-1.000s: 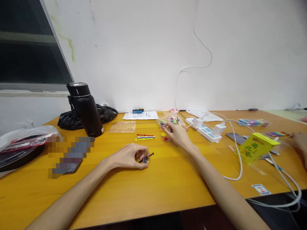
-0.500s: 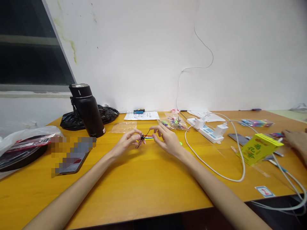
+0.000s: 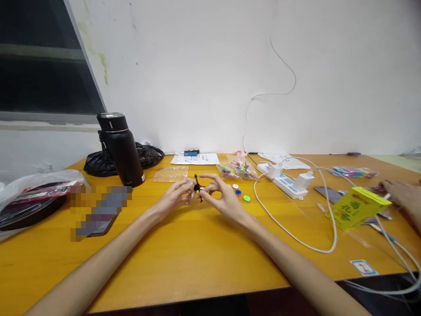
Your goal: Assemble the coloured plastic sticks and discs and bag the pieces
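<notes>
Left hand (image 3: 177, 193): grasping the black pointer (image 3: 197, 188) at its round middle, above the bench (image 3: 190, 254).
Right hand (image 3: 221, 197): thumb-first at the pointer's lower part, spread wide at the index finger; firmly grasping or merely touching, cannot tell.
Black pointer: between both hands, near upright; half a second ago, slanting up towards the right.
Green disc (image 3: 246, 199): right of the right hand, now fully visible.
Blue disc (image 3: 238, 192), white disc (image 3: 235, 187): newly uncovered beside it.
Clear bag (image 3: 243, 169): farther off, unmoved.
</notes>
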Motion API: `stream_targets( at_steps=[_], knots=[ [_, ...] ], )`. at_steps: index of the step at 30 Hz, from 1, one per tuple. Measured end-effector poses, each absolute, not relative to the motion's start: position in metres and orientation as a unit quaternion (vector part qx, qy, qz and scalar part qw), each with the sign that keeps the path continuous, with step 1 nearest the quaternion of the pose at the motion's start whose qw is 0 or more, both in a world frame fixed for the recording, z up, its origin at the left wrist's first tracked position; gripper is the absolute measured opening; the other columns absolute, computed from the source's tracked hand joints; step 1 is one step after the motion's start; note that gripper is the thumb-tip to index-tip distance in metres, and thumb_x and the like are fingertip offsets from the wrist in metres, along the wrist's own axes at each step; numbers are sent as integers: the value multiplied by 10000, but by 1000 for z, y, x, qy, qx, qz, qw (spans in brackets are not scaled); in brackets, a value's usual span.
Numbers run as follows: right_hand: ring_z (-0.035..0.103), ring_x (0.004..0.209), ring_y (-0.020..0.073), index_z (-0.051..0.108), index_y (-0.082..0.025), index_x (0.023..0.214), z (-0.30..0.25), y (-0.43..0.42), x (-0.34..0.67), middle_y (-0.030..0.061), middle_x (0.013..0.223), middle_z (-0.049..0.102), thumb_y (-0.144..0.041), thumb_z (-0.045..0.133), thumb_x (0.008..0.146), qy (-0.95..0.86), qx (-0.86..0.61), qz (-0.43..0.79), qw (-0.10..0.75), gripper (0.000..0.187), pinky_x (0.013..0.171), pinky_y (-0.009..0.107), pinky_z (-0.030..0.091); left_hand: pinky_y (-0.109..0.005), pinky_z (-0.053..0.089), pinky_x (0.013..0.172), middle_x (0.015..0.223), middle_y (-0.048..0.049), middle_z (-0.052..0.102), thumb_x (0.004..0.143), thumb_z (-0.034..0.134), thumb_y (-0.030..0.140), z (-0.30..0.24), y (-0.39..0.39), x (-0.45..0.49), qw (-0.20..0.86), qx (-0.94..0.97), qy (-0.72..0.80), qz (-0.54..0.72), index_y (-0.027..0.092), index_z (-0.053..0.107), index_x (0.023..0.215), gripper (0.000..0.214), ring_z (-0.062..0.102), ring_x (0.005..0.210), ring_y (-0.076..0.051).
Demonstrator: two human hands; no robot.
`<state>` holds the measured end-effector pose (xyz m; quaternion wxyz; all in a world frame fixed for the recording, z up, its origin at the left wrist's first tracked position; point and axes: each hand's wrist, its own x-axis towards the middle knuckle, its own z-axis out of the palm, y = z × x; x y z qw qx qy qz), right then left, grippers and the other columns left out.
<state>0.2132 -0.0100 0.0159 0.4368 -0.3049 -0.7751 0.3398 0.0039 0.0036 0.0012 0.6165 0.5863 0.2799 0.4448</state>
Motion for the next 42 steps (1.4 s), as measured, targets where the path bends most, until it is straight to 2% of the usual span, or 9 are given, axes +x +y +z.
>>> stream_targets(
  at_steps=[5, 10, 17, 21, 25, 29, 32, 38, 42],
  knots=[
    [704, 964, 207, 509, -243, 1366, 18, -8, 209, 52, 941, 742, -453, 609, 956, -699, -235, 539, 407, 471, 984, 401, 477, -251, 419, 704, 873, -21, 545, 916, 632, 461, 3, 3, 4, 611, 596, 283, 438, 183, 615, 1071, 319, 521, 777, -140],
    [686, 1003, 201, 573, -229, 1280, 12, -3, 207, 73, 984, 736, -500, 608, 951, -612, -204, 648, 405, 428, 1008, 387, 457, -280, 441, 763, 902, -29, 571, 929, 601, 448, 4, 3, 2, 605, 601, 280, 441, 196, 613, 1030, 272, 532, 799, -152],
    [685, 936, 183, 572, -233, 1221, 12, -2, 210, 25, 899, 716, -455, 706, 893, -667, -211, 612, 369, 417, 1006, 376, 445, -264, 395, 689, 815, -6, 571, 907, 635, 408, -1, 2, 5, 618, 622, 245, 413, 215, 605, 1086, 265, 509, 734, -138],
    [662, 887, 171, 564, -234, 1214, 16, -1, 215, 24, 898, 694, -494, 701, 886, -685, -224, 607, 336, 440, 847, 304, 464, -262, 377, 665, 824, -13, 598, 864, 705, 423, -5, 2, 6, 611, 634, 250, 404, 205, 614, 1086, 324, 521, 718, -132],
    [585, 766, 131, 561, -245, 1236, 15, -2, 215, 21, 891, 675, -463, 725, 877, -673, -222, 623, 332, 451, 710, 246, 401, -255, 377, 645, 772, 12, 576, 880, 687, 449, -3, 4, 5, 605, 643, 262, 389, 213, 603, 1068, 313, 492, 647, -111],
    [539, 789, 135, 557, -281, 1294, 15, -8, 210, 56, 1059, 674, -444, 728, 874, -595, -198, 689, 363, 483, 682, 245, 369, -263, 415, 667, 817, 16, 548, 897, 646, 483, 3, 6, 3, 578, 636, 288, 423, 217, 598, 1129, 356, 510, 657, -116],
    [531, 808, 157, 555, -279, 1301, 16, -12, 205, 84, 1141, 672, -472, 696, 886, -560, -195, 719, 363, 479, 701, 267, 383, -254, 413, 660, 825, 13, 533, 910, 624, 476, 3, 8, 1, 568, 641, 285, 430, 201, 590, 1081, 326, 512, 672, -120],
    [489, 712, 132, 592, -214, 1034, 9, -7, 203, 46, 920, 654, -512, 602, 946, -540, -204, 734, 358, 310, 696, 262, 365, -254, 386, 646, 749, 18, 522, 944, 581, 484, -11, 11, 3, 575, 670, 252, 395, 199, 525, 968, 291, 457, 628, -112],
    [414, 626, 112, 555, -209, 997, 6, -5, 204, 4, 781, 587, -514, 595, 956, -539, -206, 745, 335, 310, 656, 248, 335, -259, 376, 652, 814, -6, 549, 958, 528, 542, -17, 8, 5, 578, 686, 230, 377, 213, 501, 975, 330, 444, 664, -119]
  ],
)
